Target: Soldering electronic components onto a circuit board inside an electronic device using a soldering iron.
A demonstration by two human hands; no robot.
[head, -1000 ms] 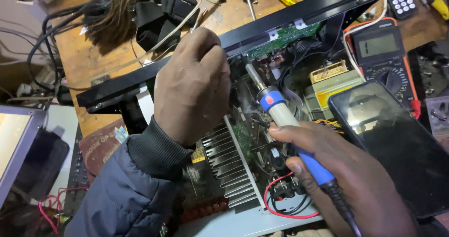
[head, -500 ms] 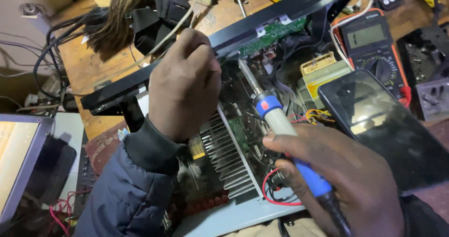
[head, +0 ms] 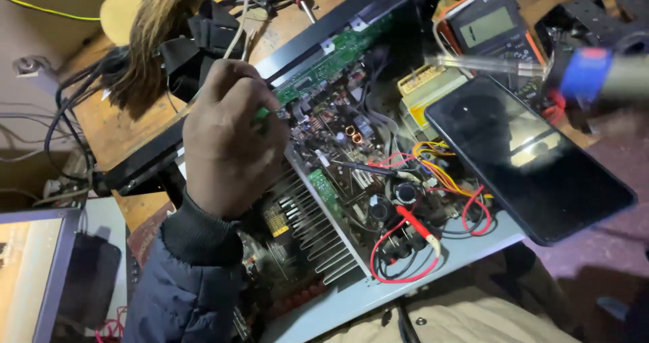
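Your left hand rests on the open amplifier, just left of its circuit board and behind the heat sink. Right of the board, a phone lies across the amplifier's edge, with a multimeter behind it. The soldering iron hangs above the phone, and a tablet sits far left.

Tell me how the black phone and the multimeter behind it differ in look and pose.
The phone is all black, its dark screen glossy; the multimeter has an orange-edged case and a pale grey display. The phone rests over the open amplifier chassis edge, in front of the multimeter; the multimeter sits farther back. Both lie face up.
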